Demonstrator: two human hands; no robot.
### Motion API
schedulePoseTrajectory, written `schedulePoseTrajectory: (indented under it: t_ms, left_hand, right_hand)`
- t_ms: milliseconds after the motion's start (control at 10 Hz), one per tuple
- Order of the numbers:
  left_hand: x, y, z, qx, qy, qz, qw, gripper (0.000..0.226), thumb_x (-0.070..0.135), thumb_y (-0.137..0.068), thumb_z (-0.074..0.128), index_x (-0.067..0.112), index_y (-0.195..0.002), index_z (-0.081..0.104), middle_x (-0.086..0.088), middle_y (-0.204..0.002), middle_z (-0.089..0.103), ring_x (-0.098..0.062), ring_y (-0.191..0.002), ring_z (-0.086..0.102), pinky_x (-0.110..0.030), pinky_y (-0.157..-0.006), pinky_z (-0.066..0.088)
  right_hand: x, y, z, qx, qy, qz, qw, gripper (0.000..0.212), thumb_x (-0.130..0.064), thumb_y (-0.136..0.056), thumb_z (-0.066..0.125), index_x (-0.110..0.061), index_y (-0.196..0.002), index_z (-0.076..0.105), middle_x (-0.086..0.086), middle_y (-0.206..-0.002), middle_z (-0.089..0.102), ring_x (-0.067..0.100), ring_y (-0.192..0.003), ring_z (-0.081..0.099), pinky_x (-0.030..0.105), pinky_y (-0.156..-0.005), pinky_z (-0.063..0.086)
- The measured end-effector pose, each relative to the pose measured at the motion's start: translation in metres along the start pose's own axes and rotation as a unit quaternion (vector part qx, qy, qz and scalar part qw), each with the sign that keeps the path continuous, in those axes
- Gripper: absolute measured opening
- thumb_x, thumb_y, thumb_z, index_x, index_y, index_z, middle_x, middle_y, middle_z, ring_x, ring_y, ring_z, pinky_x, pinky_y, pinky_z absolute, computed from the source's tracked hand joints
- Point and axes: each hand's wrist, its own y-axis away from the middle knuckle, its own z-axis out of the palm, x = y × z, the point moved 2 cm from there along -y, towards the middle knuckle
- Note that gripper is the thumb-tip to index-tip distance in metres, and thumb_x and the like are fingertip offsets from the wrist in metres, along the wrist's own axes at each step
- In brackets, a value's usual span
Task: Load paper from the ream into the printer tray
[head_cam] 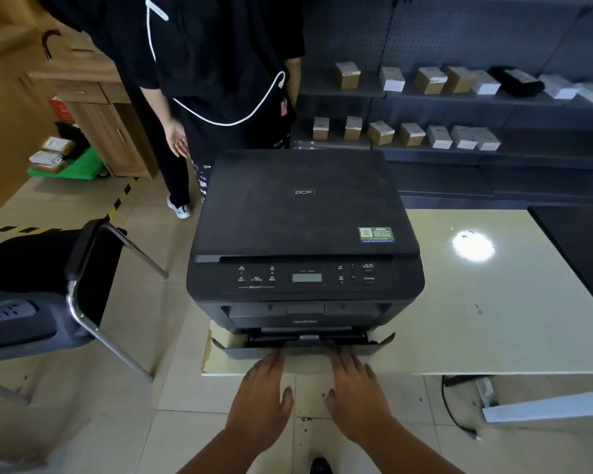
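A black printer (303,234) stands at the front left corner of a pale table (493,302). Its paper tray (305,348) sits at the bottom front, sticking out slightly past the printer body. My left hand (262,395) and my right hand (355,391) reach side by side toward the tray front, palms down, fingers spread, fingertips at or just under the tray's front edge. Neither hand holds anything. No ream of paper shows anywhere in view.
A person in black (206,80) stands behind the printer to the left. A black chair with a metal frame (48,289) is at my left. Dark shelves with several small boxes (425,107) fill the back right. A cable (456,412) lies on the floor.
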Motion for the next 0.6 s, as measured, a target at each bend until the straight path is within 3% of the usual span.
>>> schedulePoseTrajectory:
  t_ms: [200, 300, 400, 500, 600]
  left_hand:
    - [0.002, -0.027, -0.013, 0.004, -0.006, -0.013, 1.000, 0.066, 0.041, -0.085, 0.049, 0.025, -0.144, 0.024, 0.005, -0.147, 0.037, -0.015, -0.134, 0.032, -0.030, -0.113, 0.028]
    - [0.004, -0.029, -0.012, -0.005, 0.001, 0.008, 1.000, 0.056, 0.042, -0.084, 0.051, 0.031, -0.137, 0.033, 0.011, -0.153, 0.026, -0.013, -0.142, 0.019, -0.028, -0.115, 0.014]
    - [0.004, -0.029, -0.015, -0.005, -0.010, 0.037, 0.999, 0.042, 0.038, -0.085, 0.053, 0.033, -0.125, 0.046, 0.012, -0.154, 0.024, -0.013, -0.142, 0.019, -0.026, -0.113, 0.008]
    - [0.002, -0.026, -0.023, 0.000, 0.003, 0.017, 1.000, 0.041, 0.037, -0.085, 0.053, 0.032, -0.125, 0.047, 0.013, -0.149, 0.033, -0.011, -0.136, 0.031, -0.024, -0.111, 0.014]
    - [-0.004, -0.019, -0.028, -0.003, 0.003, 0.013, 1.000, 0.040, 0.033, -0.086, 0.053, 0.031, -0.126, 0.047, 0.012, -0.139, 0.045, -0.007, -0.126, 0.040, -0.024, -0.110, 0.025]
  right_hand:
    - [0.003, -0.030, -0.013, -0.001, -0.012, -0.002, 1.000, 0.063, -0.030, -0.086, 0.052, -0.014, -0.143, 0.029, 0.005, -0.141, 0.042, 0.023, -0.129, 0.040, 0.038, -0.114, 0.032]
    - [0.008, -0.038, -0.010, -0.009, 0.009, -0.006, 1.000, 0.075, -0.037, -0.085, 0.051, -0.012, -0.149, 0.019, 0.006, -0.151, 0.030, 0.025, -0.140, 0.027, 0.044, -0.120, 0.021]
    - [0.010, -0.045, -0.013, -0.017, 0.018, -0.003, 1.000, 0.077, -0.041, -0.086, 0.050, -0.013, -0.150, 0.017, 0.005, -0.153, 0.026, 0.025, -0.141, 0.025, 0.044, -0.120, 0.020]
    - [0.005, -0.039, -0.014, -0.039, 0.006, -0.004, 0.999, 0.080, -0.042, -0.086, 0.051, -0.015, -0.151, 0.012, 0.006, -0.155, 0.020, 0.026, -0.143, 0.021, 0.044, -0.120, 0.018]
    - [0.010, -0.037, -0.022, -0.072, -0.014, 0.002, 0.997, 0.077, -0.038, -0.087, 0.053, -0.017, -0.151, 0.016, 0.007, -0.153, 0.028, 0.026, -0.138, 0.032, 0.041, -0.117, 0.028]
